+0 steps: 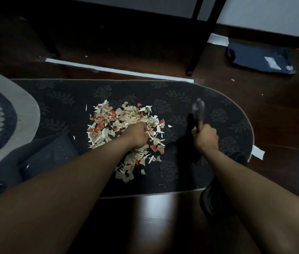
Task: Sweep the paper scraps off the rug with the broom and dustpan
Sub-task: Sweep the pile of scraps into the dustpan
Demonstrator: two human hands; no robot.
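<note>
Paper scraps (126,129) heaped at centre of dark rug (62,107). Left hand (138,135) rests on heap, fingers curled; contents not discernible. Right hand (205,138) right of heap, fingers gripping blurred dark handle (198,114).

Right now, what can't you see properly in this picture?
All in the head view:
- The tool in the right hand is blurred; its dark lower part melts into the dark rug, so broom or dustpan is unclear.
- The left hand curls into the paper scraps; what its grip holds is hidden by its own back.
- A dark round thing near the right forearm is too dim to name.
</note>
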